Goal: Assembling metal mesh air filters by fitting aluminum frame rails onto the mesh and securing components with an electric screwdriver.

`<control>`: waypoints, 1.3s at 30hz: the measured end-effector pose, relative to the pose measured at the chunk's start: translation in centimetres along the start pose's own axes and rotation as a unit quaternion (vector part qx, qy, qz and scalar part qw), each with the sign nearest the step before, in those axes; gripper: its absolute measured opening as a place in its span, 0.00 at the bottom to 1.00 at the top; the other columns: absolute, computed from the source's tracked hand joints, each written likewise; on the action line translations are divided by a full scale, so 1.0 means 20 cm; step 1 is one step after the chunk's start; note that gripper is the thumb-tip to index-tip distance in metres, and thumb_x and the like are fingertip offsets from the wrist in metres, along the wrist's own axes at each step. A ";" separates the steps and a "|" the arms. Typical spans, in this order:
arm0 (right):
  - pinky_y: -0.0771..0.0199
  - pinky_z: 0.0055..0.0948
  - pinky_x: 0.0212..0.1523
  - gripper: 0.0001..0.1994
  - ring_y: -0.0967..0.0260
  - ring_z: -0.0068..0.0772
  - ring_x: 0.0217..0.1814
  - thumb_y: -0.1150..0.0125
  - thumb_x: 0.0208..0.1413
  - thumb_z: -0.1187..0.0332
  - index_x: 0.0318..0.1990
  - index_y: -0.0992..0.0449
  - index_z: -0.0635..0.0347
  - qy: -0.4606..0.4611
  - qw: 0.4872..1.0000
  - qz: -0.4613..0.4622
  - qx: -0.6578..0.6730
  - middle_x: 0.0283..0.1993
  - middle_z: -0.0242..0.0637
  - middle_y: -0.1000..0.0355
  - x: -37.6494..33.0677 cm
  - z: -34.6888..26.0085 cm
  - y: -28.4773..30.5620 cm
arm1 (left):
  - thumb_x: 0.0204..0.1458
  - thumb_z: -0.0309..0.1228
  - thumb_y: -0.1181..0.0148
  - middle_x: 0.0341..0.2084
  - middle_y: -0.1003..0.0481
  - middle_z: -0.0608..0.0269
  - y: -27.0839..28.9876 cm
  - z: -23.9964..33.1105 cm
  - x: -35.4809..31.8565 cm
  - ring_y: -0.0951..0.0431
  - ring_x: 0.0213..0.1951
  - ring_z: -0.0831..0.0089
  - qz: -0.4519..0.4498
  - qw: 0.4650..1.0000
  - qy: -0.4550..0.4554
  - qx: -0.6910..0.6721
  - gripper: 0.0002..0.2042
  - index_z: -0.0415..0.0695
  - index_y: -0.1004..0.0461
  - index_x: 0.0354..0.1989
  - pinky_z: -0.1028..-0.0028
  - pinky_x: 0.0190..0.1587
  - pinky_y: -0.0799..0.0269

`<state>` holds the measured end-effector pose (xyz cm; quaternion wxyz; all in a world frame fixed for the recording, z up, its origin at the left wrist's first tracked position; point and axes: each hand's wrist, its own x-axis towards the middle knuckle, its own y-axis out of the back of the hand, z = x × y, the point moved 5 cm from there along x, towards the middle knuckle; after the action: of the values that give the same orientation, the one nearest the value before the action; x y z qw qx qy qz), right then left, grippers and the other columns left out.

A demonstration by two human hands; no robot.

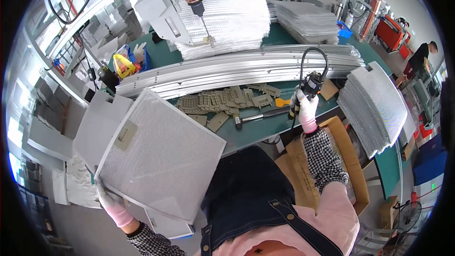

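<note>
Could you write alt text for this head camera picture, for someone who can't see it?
A gloved left hand holds a square metal mesh filter panel by its lower corner, while the right hand grips a black corded tool over a green workbench.

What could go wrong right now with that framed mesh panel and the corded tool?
The left hand grips the large grey framed mesh panel by one bottom corner only, clear of the green workbench; it may tip or slip. The right hand holds the black corded power tool, whose looping cable could snag the stacked long aluminium strips. The hammer lies near the bench edge and might get knocked off.
</note>
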<state>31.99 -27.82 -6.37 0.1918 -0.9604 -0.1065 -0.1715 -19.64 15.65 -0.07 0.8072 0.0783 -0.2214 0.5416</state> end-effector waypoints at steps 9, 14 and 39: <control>0.40 0.25 0.19 0.15 0.41 0.25 0.19 0.41 0.61 0.56 0.43 0.32 0.59 0.097 0.985 -0.079 0.119 0.21 0.29 0.41 0.07 -0.45 -0.31 | 0.65 0.45 0.50 0.50 0.29 0.55 -0.53 -0.04 -0.25 0.30 0.52 0.67 0.141 0.989 0.006 -0.035 0.24 0.35 0.30 0.57 0.65 0.58 0.36; 0.46 0.27 0.17 0.17 0.46 0.25 0.17 0.46 0.63 0.52 0.48 0.29 0.56 0.200 0.927 -0.156 0.275 0.22 0.29 0.42 0.07 -0.89 -0.60 | 0.57 0.32 0.46 0.36 0.22 0.57 -0.91 -0.31 -0.37 0.23 0.38 0.72 0.008 0.998 0.007 -0.063 0.14 0.34 0.25 0.45 0.73 0.44 0.29; 0.40 0.24 0.17 0.18 0.43 0.23 0.13 0.47 0.64 0.51 0.46 0.30 0.58 -0.024 0.892 -0.287 0.349 0.19 0.27 0.40 -0.20 -0.75 -1.26 | 0.38 0.23 0.28 0.33 0.20 0.70 -1.42 0.20 -0.25 0.24 0.40 0.68 -0.207 0.923 -0.261 0.191 0.10 0.49 0.15 0.31 0.67 0.46 0.33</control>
<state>17.18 -11.68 13.46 0.4540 -0.7633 -0.4352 -0.1479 3.42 -1.43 4.55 0.7845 0.4140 -0.2956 0.3548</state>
